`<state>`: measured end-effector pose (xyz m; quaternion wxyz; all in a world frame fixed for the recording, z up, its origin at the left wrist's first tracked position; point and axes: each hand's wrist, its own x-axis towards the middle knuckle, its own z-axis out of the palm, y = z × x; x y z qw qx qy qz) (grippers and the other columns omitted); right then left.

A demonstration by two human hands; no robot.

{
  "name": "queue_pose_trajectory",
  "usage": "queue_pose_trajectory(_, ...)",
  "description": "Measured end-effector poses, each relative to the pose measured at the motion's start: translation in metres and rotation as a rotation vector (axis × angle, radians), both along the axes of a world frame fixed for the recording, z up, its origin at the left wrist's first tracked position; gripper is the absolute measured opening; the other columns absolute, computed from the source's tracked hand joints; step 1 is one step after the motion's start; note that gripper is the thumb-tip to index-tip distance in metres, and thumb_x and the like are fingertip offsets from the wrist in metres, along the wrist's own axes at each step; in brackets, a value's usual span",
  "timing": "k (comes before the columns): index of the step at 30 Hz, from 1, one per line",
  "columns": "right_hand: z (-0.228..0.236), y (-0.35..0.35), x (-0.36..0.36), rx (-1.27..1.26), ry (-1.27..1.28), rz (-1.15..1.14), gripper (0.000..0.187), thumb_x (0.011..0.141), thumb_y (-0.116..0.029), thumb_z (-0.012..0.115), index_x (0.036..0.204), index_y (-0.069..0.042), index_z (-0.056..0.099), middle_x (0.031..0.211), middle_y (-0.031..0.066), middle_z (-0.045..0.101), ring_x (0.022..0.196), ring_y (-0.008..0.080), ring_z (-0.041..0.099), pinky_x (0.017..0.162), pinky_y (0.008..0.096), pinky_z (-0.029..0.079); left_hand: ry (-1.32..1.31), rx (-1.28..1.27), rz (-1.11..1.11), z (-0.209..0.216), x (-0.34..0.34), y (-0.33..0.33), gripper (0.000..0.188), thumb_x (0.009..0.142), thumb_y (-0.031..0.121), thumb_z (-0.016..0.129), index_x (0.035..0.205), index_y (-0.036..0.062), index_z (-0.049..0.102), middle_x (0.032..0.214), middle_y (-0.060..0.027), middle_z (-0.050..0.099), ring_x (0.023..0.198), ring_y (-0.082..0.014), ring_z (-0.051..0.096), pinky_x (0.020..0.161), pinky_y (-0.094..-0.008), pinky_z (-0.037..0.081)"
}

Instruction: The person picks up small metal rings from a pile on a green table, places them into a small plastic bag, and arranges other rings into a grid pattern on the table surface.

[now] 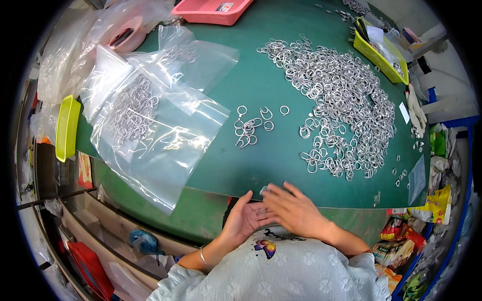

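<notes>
My left hand (244, 218) is at the table's near edge, palm up, thumb apart and fingers stretched out. A small shiny metal piece shows at its fingers; whether it is worn or lies there I cannot tell. My right hand (295, 209), slightly blurred, crosses over the left fingertips. At its fingertips is a metal ring (264, 190); its thumb is hidden. Ahead of both hands lies a small group of joined metal rings (247, 131), with a single ring (284, 110) beside it. To the right spreads a big heap of metal rings (346, 95).
Clear plastic bags (170, 150), some with rings inside, cover the table's left and overhang its near edge. A pink tray (216, 15) stands at the back. Yellow-green baskets stand at the left (67, 129) and far right (379, 55). Below left is an open drawer (115, 220).
</notes>
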<state>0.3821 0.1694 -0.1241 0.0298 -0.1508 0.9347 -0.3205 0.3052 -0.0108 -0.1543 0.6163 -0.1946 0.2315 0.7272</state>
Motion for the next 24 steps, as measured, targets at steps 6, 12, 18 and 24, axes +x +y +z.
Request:
queue_pose_trajectory(6,-0.001,0.023,-0.006,-0.049,0.154,-0.137,0.03,0.077,-0.012,0.068,0.106,-0.007,0.065,0.119,0.0123,0.059,0.122,0.0295,0.048,0.104,0.0459,0.033,0.124,-0.043,-0.093,-0.019,0.007,-0.005,0.038,0.097,0.033,0.049,0.106,-0.0012,0.062,0.087,-0.0051,0.064,0.072,-0.0111,0.057,0.06,-0.024,0.045)
queue_pose_trajectory(12,0.003,0.061,-0.028,0.321,0.15,-0.688,0.048,0.078,-0.021,0.071,0.122,-0.009,0.058,0.14,0.0132,0.04,0.13,0.04,0.03,0.105,0.0541,0.022,0.317,-0.129,-0.111,-0.005,0.008,-0.002,0.021,0.092,0.006,0.053,0.108,-0.0019,0.063,0.094,-0.0067,0.063,0.072,-0.0088,0.052,0.061,-0.022,0.043)
queue_pose_trajectory(18,0.009,0.052,-0.118,0.159,0.311,-0.334,0.034,0.077,-0.011,0.069,0.11,-0.007,0.064,0.115,0.0098,0.056,0.114,0.0296,0.047,0.096,0.0446,0.033,0.297,0.064,-0.125,-0.027,0.006,-0.013,0.035,0.081,-0.01,0.047,0.113,-0.0026,0.06,0.099,-0.0083,0.063,0.074,-0.01,0.051,0.067,-0.0214,0.042)
queue_pose_trajectory(24,-0.011,0.036,-0.205,0.143,0.279,-0.343,0.016,0.072,-0.009,0.072,0.087,-0.006,0.067,0.092,0.0046,0.057,0.093,0.0234,0.05,0.08,0.0378,0.036,0.574,0.135,-0.197,0.002,-0.005,-0.012,0.029,0.089,0.0,0.05,0.117,0.0009,0.058,0.091,-0.0074,0.061,0.068,-0.0067,0.046,0.06,-0.0196,0.037)
